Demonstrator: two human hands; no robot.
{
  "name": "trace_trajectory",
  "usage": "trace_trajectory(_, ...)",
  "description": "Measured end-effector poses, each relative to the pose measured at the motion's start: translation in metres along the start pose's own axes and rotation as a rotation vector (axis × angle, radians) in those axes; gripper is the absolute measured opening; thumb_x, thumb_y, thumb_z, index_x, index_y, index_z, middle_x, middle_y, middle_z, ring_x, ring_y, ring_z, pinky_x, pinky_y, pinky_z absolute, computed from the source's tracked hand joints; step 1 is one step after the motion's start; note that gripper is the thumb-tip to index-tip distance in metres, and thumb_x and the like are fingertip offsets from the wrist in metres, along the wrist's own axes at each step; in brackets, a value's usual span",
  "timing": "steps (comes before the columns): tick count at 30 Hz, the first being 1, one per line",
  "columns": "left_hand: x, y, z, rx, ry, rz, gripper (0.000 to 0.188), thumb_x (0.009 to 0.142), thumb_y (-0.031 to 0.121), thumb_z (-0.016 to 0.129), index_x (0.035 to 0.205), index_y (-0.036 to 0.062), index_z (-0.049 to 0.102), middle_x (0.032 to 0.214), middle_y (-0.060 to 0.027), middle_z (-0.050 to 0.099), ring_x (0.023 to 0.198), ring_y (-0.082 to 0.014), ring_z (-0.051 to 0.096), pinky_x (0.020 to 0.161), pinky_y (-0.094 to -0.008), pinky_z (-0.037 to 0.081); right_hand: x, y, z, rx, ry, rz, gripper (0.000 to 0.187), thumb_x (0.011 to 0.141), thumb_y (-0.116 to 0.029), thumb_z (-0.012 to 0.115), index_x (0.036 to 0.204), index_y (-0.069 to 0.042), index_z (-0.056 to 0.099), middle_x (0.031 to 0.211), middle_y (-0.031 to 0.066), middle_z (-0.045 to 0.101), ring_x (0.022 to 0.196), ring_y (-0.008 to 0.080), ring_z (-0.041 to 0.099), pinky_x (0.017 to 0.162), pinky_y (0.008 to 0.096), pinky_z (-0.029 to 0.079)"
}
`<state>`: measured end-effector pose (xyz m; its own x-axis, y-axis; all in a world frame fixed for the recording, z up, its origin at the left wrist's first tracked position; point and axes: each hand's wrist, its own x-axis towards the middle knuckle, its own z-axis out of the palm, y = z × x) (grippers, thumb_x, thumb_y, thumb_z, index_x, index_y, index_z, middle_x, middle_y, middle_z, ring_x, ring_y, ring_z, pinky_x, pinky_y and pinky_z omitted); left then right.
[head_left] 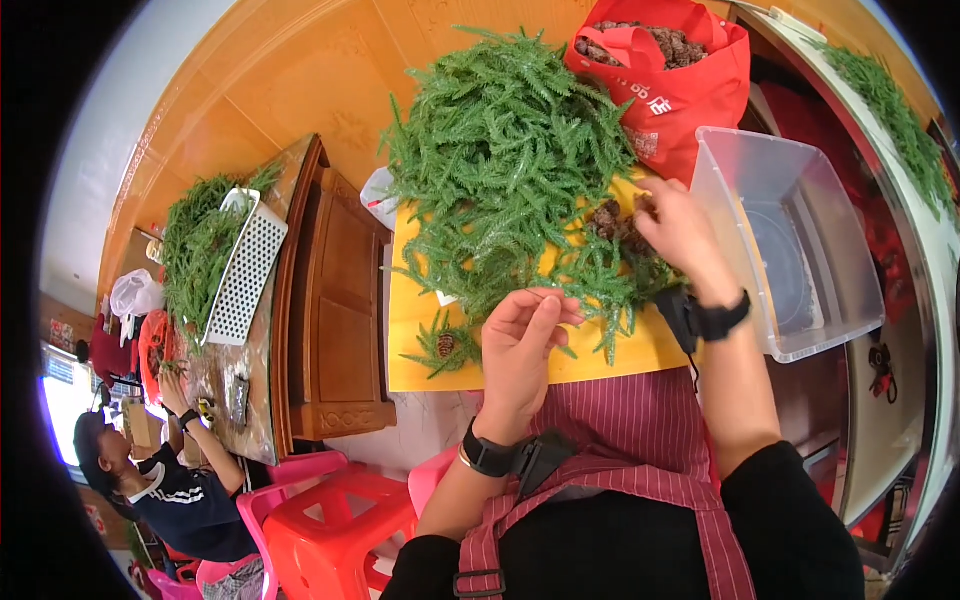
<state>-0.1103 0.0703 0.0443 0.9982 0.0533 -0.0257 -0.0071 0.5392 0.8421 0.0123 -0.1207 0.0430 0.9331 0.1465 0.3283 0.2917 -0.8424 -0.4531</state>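
Note:
My left hand (525, 345) is above the near edge of a yellow tabletop (430, 340), thumb and forefinger pinched together. What they hold, if anything, is too small to make out. Farther right, my right hand (680, 235) reaches into a few brown pine cones (608, 220), its fingers curled on one of them. Loose green artificial pine sprigs (600, 285) lie between the hands. A large heap of the same sprigs (510, 130) covers the far part of the table. Left of my left hand lies a sprig cluster with a small pine cone (446, 344) at its centre.
A red bag (690, 100) of pine cones stands at the back right. Beside my right arm is a clear plastic bin (800, 250). At left, a person (170, 490) works at another table with a white basket (245, 270) and greenery. Red stools (330, 530) stand between.

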Motion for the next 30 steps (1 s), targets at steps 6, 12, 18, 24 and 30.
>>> trace_trajectory(6, -0.008, -0.002, 0.002, -0.163, -0.141, -0.037, 0.009, 0.086, 0.007, 0.054, 0.092, 0.0014, 0.057, 0.099, -0.0102, 0.057, 0.085, -0.0156, 0.058, 0.068, -0.0232, 0.046, -0.068, -0.065, -0.038, 1.077, -0.309, 0.093, 0.038, 0.081, 0.001, 0.050, 0.119, -0.003, 0.043, 0.091, -0.0011, 0.043, 0.079, 0.0059, 0.049, 0.071, 0.0205, 0.042)
trace_trajectory(12, -0.014, -0.004, 0.008, -0.196, -0.224, 0.019, 0.007, 0.083, 0.006, 0.057, 0.088, 0.0023, 0.060, 0.111, -0.0115, 0.052, 0.098, -0.0175, 0.053, 0.082, -0.0287, 0.046, -0.089, -0.075, -0.034, 1.015, -0.230, 0.084, 0.035, 0.073, 0.006, 0.060, 0.103, -0.002, 0.045, 0.090, 0.0023, 0.048, 0.073, 0.0070, 0.050, 0.066, 0.0204, 0.043)
trace_trajectory(18, -0.022, -0.005, 0.000, -0.243, -0.273, -0.018, 0.008, 0.083, 0.007, 0.056, 0.089, 0.0021, 0.059, 0.113, -0.0124, 0.052, 0.098, -0.0185, 0.054, 0.080, -0.0315, 0.048, -0.096, -0.073, -0.035, 0.865, -0.236, -0.168, 0.024, 0.068, 0.006, 0.066, 0.084, -0.001, 0.050, 0.088, 0.0063, 0.052, 0.068, 0.0082, 0.051, 0.062, 0.0207, 0.045)
trace_trajectory(24, -0.029, -0.008, -0.002, -0.330, -0.168, -0.021, 0.009, 0.085, 0.007, 0.054, 0.092, 0.0024, 0.057, 0.107, -0.0120, 0.055, 0.092, -0.0186, 0.057, 0.075, -0.0302, 0.051, -0.106, -0.074, -0.031, 0.909, -0.111, -0.282, 0.022, 0.068, 0.004, 0.067, 0.087, 0.000, 0.057, 0.090, 0.0087, 0.053, 0.073, 0.0111, 0.053, 0.064, 0.0222, 0.046)
trace_trajectory(30, -0.037, -0.007, 0.005, -0.337, -0.131, -0.017, 0.009, 0.085, 0.006, 0.053, 0.093, 0.0021, 0.056, 0.102, -0.0099, 0.057, 0.089, -0.0174, 0.058, 0.076, -0.0294, 0.051, -0.123, -0.081, -0.032, 0.971, 0.035, -0.184, 0.016, 0.072, 0.006, 0.061, 0.087, 0.002, 0.060, 0.089, 0.0096, 0.054, 0.076, 0.0144, 0.055, 0.068, 0.0250, 0.047)
